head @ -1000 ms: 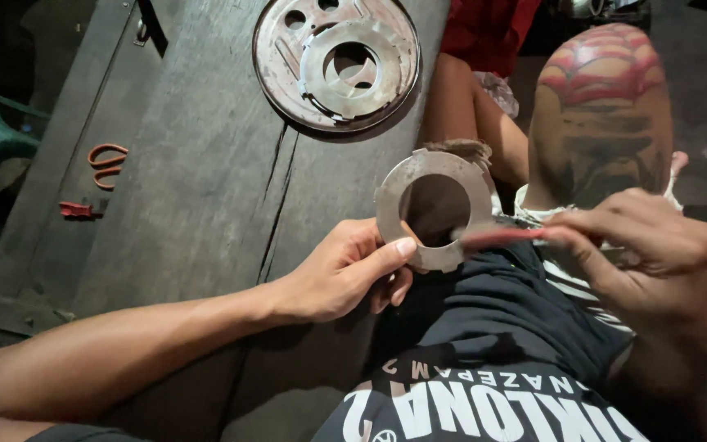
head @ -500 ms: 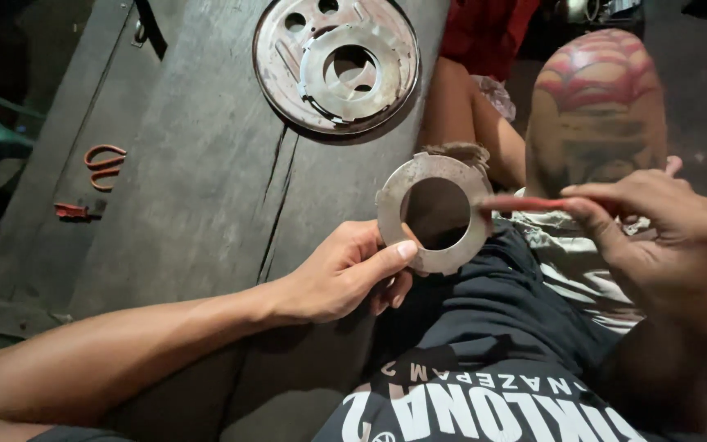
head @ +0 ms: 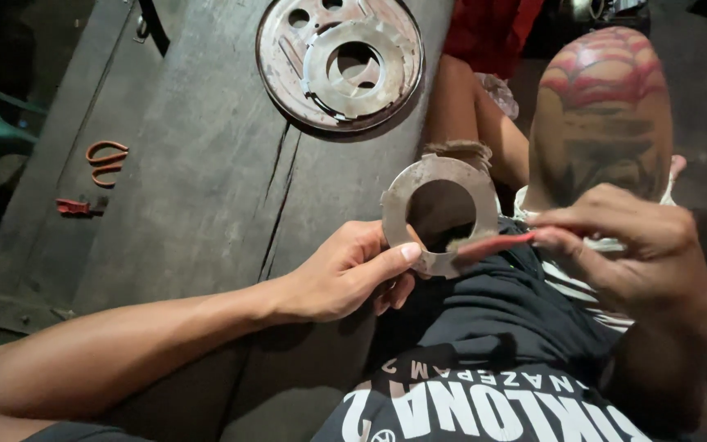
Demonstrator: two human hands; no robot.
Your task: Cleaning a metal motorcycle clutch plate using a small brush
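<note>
While the left hand (head: pixel 345 274) pinches the ring (head: pixel 439 214) at its lower rim, thumb on the front and fingers behind, the right hand (head: pixel 632 245) holds a thin red brush (head: pixel 497 244) with its fingers closed tight on the handle. The brush tip touches the ring's lower edge, near the thumb. To do this well, I think the ring should be kept still and upright, and the brush moved in short, soft strokes along the flat face. The ring is flat, grey metal with a big round hole and small notches on the rim. It is held up over the lap, beside the bench (head: pixel 190 188). The brush tip looks fuzzy, maybe bristles.
</note>
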